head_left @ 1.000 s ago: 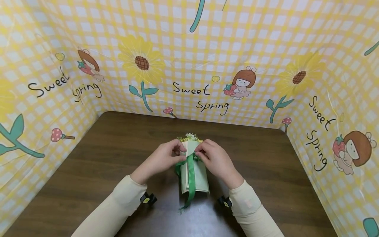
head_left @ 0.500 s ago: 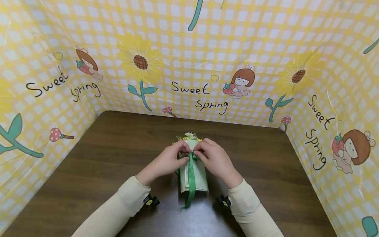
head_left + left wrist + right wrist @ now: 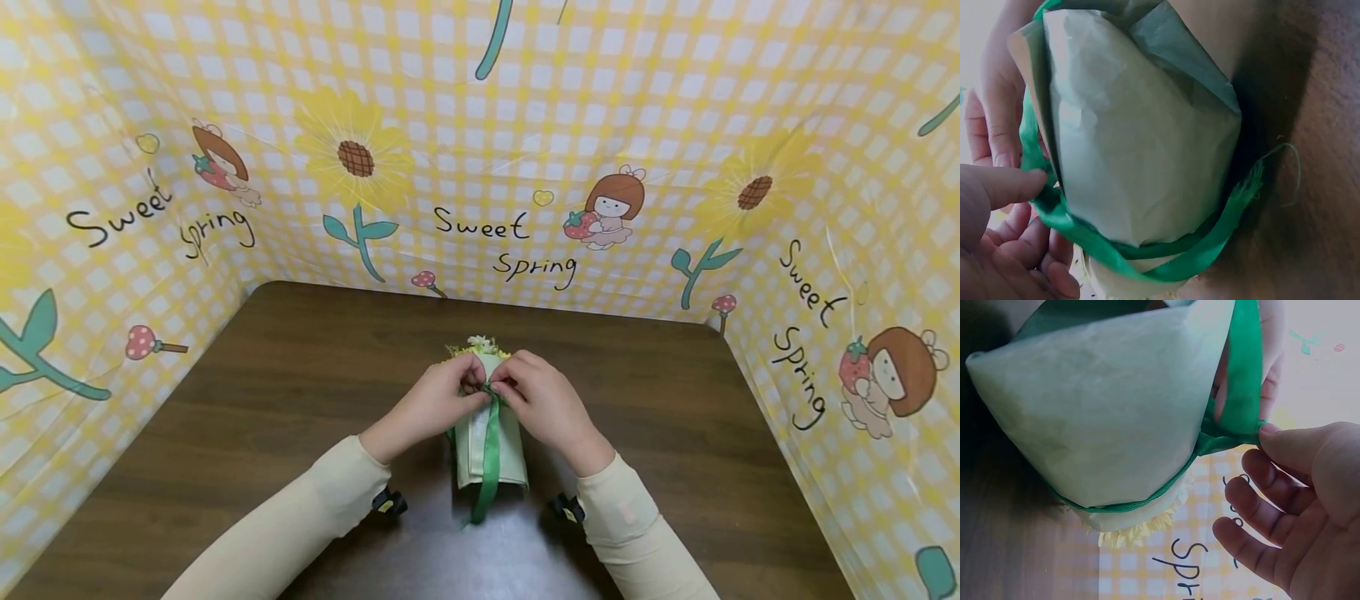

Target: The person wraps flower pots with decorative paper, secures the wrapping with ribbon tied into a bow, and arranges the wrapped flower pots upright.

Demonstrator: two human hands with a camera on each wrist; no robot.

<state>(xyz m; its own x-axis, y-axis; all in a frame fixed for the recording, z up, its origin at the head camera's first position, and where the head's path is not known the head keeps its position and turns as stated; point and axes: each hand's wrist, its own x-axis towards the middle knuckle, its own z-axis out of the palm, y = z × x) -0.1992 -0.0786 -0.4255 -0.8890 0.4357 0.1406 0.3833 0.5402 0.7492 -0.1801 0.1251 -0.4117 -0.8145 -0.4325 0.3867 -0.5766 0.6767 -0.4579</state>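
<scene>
A small bouquet lies on the table in pale green wrapping paper [image 3: 512, 450], its white and yellow flowers [image 3: 480, 343] showing at the far end. Green ribbon [image 3: 491, 454] circles the paper, and one tail hangs down its front. My left hand [image 3: 442, 398] pinches the ribbon near the knot between thumb and fingers. Close beside it, my right hand [image 3: 546, 404] pinches the ribbon too; the right wrist view shows thumb and forefinger on a ribbon loop [image 3: 1244, 375]. A frayed ribbon end [image 3: 1249, 181] hangs by the paper in the left wrist view. Fingers partly hide the knot.
The dark wooden table [image 3: 300, 367] extends around the bouquet. Yellow checked cloth [image 3: 465, 150] with printed flowers and lettering walls it at the back and both sides. A black wrist camera [image 3: 390, 503] sits at the left cuff, another wrist camera [image 3: 566, 507] at the right.
My left hand has moved right, close against my right hand. The top of the hanging ribbon tail has shifted right with it. My right hand has stayed nearly in place.
</scene>
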